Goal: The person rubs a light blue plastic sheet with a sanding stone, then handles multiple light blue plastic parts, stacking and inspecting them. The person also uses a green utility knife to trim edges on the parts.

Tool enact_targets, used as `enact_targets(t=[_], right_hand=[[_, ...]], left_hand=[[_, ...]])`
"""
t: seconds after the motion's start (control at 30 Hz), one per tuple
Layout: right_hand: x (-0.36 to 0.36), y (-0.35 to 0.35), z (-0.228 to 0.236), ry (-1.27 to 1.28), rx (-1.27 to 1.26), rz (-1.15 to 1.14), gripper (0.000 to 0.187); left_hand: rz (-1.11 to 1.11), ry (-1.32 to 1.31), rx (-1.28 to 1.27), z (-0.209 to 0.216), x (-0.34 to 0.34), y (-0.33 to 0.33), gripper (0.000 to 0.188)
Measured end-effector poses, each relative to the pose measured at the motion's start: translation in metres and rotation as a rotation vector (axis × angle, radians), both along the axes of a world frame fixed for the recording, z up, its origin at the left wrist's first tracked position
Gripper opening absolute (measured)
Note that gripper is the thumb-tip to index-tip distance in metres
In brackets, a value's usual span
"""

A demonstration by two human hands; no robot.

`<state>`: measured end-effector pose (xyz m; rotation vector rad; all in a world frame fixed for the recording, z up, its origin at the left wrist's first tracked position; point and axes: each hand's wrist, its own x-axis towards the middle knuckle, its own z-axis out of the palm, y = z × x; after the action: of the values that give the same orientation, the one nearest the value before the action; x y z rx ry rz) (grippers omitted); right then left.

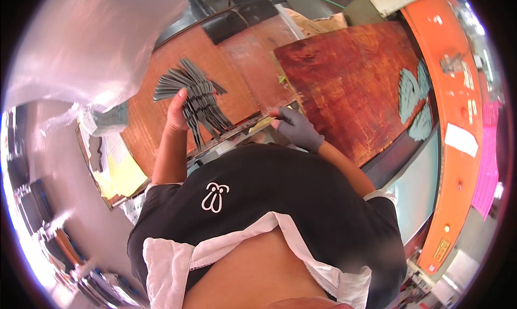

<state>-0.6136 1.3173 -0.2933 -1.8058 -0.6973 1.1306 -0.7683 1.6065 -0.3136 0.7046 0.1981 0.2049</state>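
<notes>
My bare left hand (176,112) is closed round a thick bundle of dark grey flat cut pieces (200,101). They fan out at the upper end and spread again toward the bottom, over a brown wooden tabletop (145,131). Most of my left fingers are hidden behind the bundle; the thumb shows on its near side. To the right, my right hand (299,130) wears a grey glove with bare fingertips. Its fingers are curled in by the table's near edge, next to a reddish-brown board. Whatever they may hold is too small to make out.
The stained reddish-brown board (344,88) lies on the right, with several grey-green pieces (410,96) at its far right side. Beyond it runs an orange machine beam (458,104). A large clear plastic bag (86,45) fills the upper left, above yellow paper (126,174).
</notes>
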Motion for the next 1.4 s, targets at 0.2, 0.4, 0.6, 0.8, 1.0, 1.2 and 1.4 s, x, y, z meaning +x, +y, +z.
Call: enact_targets(t=[0.2, 0.4, 0.6, 0.8, 1.0, 1.2, 1.4], right_hand=[[0.016, 0.091, -0.092, -0.296, -0.290, -0.344, 0.064], [0.097, 0.137, -0.140, -0.677, -0.826, -0.442, 0.061], [0.131, 0.122, -0.150, -0.541, -1.021, -0.546, 0.075], [0.119, 0.123, -0.180, -0.507, -0.849, -0.463, 0.071], [0.026, 0.118, -0.160, 0.332, -0.227, -0.238, 0.040], [-0.070, -0.020, -0.033, 0.418, 0.145, -0.091, 0.043], [-0.240, -0.163, 0.017, 0.055, -0.117, -0.834, 0.053]], left_hand=[[0.091, 0.054, -0.169, -0.033, -0.061, -0.016, 0.073], [0.059, 0.038, -0.278, -0.052, -0.105, -0.027, 0.075], [0.064, 0.031, -0.328, -0.072, -0.148, -0.040, 0.076], [0.036, 0.093, -0.394, -0.080, -0.166, -0.044, 0.074], [-0.032, 0.085, -0.361, -0.064, -0.130, -0.022, 0.072], [-0.269, 0.032, -0.163, -0.031, -0.070, -0.011, 0.074], [-0.778, -0.135, -0.044, 0.034, -0.010, -0.091, 0.062]])
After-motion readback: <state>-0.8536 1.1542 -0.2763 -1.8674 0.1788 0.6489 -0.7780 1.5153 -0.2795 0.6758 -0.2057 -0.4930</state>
